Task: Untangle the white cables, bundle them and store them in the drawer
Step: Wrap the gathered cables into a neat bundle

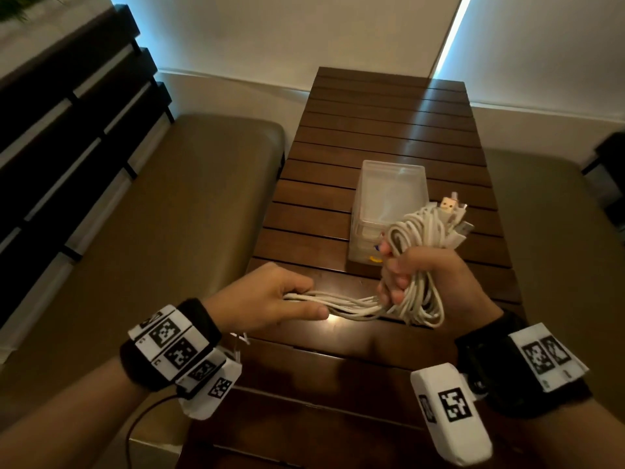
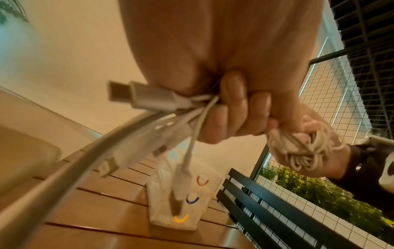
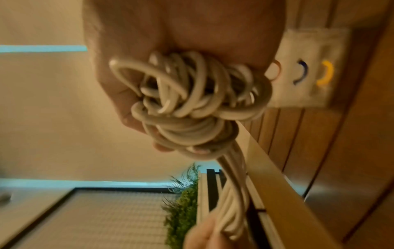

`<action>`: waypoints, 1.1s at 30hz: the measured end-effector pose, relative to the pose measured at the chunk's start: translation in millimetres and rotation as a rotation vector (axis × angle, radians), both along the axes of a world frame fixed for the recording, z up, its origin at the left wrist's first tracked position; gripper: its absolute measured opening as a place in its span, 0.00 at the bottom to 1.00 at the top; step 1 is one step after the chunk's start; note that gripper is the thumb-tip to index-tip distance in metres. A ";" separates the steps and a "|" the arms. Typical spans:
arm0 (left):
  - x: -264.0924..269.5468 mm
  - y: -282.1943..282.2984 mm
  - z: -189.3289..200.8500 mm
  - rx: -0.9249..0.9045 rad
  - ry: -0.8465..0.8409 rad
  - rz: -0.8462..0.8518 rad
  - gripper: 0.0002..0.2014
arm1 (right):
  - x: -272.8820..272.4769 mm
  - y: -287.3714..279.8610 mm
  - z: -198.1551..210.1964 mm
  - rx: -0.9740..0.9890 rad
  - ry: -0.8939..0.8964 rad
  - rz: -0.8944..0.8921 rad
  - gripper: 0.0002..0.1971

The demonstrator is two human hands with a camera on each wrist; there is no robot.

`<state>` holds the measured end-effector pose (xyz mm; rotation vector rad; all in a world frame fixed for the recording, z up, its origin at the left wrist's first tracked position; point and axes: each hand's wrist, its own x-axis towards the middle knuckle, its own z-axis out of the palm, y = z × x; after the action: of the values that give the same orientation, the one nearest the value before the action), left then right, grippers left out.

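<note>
- Winding goes best, I judge, if the left hand [image 1: 270,299] keeps its straight run taut while the right hand [image 1: 422,279] turns the coil.
- Both hands are closed tight on the white cables [image 1: 416,299]: the right holds messy loops, the left the plug ends [image 2: 136,96].
- Just beyond the right hand stands the clear drawer unit [image 1: 389,204], with 3 coloured handles.

Home balcony nook: slatted table [image 1: 372,137]; cushioned bench [image 1: 189,211]
</note>
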<state>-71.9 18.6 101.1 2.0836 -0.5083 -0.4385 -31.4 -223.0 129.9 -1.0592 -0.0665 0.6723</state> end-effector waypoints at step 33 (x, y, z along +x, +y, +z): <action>13.5 -41.2 -1.6 0.576 -0.534 0.230 0.33 | -7.1 21.4 -0.6 -0.417 -0.145 0.386 0.15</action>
<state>-58.4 -22.7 99.5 2.7973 -0.4714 0.1428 -38.5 -201.6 129.3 -1.5170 -0.2701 0.9828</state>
